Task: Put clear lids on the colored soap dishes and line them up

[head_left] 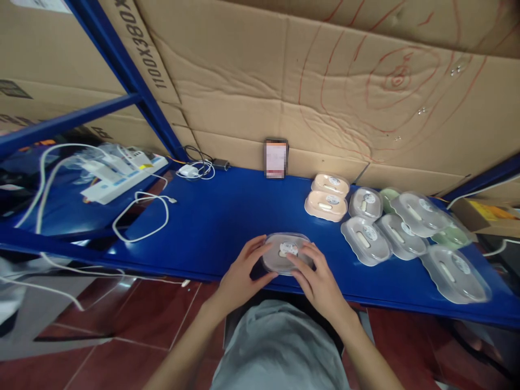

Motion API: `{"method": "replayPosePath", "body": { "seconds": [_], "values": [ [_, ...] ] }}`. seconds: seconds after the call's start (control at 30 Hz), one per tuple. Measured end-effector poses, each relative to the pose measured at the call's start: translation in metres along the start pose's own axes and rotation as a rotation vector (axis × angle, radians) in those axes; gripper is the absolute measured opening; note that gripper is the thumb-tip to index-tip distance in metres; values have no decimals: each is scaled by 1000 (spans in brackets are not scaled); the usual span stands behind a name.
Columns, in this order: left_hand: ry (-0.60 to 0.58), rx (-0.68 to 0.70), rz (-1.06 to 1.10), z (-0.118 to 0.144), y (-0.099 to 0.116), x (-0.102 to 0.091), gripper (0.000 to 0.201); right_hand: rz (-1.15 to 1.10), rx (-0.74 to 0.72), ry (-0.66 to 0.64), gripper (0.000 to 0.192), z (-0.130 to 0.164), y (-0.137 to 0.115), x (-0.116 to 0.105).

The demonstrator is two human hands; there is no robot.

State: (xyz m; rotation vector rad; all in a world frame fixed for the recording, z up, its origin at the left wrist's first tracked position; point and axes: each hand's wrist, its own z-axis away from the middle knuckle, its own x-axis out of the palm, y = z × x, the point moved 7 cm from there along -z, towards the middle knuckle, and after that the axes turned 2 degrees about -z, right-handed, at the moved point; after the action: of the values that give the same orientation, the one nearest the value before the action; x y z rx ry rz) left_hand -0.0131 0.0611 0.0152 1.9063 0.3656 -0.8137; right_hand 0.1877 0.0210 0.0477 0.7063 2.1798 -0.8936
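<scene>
Cardboard, upper left: "1100X380X". Centre: left hand and right hand cup clear case, fingers spread; white piece inside, label unreadable.

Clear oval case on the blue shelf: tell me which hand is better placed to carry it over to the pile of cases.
Right, probably. The right hand rests on the clear case, on the side toward the pile; the left hand is farther away.

- Both forearms rise bare from the bottom edge of the frame, angled inward toward lower centre.
- The left hand lies palm down, fingers spread and curled rightward, thumb low.
- The right hand mirrors it, fingers reaching leftward, thumb tucked in.
- The two hands sit close together, fingertips nearly meeting.
</scene>
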Motion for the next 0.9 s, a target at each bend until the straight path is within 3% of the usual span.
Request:
{"method": "replayPosePath", "body": {
  "seconds": [0.13,0.4,0.63,0.77,0.9],
  "values": [
    [-38,-53,5,1,-4,1,66,23,15,-29,53,5,4,8],
    [-80,-43,4,-3,4,7,69,-57,76,78,63,12,15,6],
    [38,-1,19,-5,2,5,50,78,58,-74,69,8,9,13],
    [172,-23,-94,-8,-15,-17,48,134,148,-143,77,10,21,12],
    [337,-121,-308,-22,-56,-64,47,234,214,-110,71,-12,54,-5]
  ]
}}
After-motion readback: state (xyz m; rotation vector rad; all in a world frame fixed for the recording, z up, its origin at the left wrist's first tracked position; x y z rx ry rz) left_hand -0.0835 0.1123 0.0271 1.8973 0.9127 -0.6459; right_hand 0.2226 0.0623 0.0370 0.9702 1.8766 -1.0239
